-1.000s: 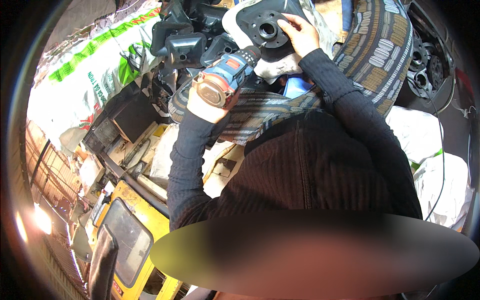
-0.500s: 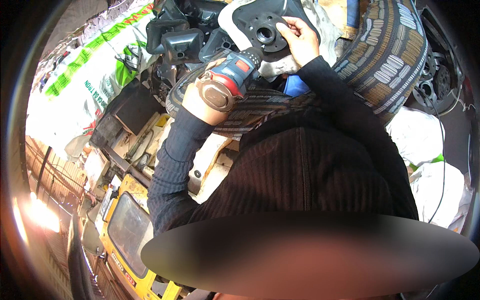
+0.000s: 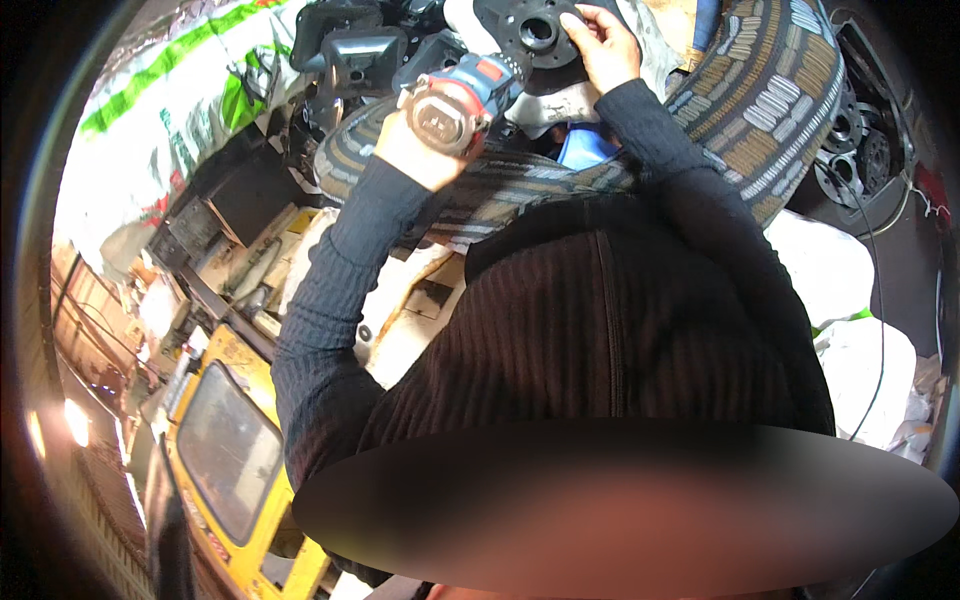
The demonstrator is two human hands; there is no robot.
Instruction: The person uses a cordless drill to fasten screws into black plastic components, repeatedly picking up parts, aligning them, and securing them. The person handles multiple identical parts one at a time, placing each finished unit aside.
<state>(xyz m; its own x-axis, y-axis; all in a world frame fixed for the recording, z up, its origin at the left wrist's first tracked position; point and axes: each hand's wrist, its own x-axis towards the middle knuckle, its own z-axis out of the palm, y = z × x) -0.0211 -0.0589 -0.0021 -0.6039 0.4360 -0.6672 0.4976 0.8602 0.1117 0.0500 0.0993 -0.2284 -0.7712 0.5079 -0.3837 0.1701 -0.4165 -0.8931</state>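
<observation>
My left hand (image 3: pixel 425 152) is wrapped round a blue and red cordless drill (image 3: pixel 483 88), whose back end faces up at me. The drill's dark chuck reaches the lower left edge of a black round flange (image 3: pixel 556 50). This flange has a raised central hub and small holes around it. My right hand (image 3: pixel 608 52) grips the flange's right edge between thumb and fingers. Beneath the flange lies a larger black housing (image 3: pixel 490 12), partly cut off by the top of the picture. The drill's tip and any fastener there are too small to make out.
A striped, cloth-covered ring (image 3: pixel 770 100) curves around the work. Several black housings (image 3: pixel 365 58) are piled at the far left, beside a white and green sack (image 3: pixel 150 140). Round metal parts (image 3: pixel 850 150), white bags (image 3: pixel 820 270) and a cable (image 3: pixel 880 300) lie right; a yellow machine frame (image 3: pixel 225 440) stands left.
The whole view has shifted, so hands and flange sit higher in the picture. The drill's chuck is slightly farther left along the flange. Both hands keep their holds.
</observation>
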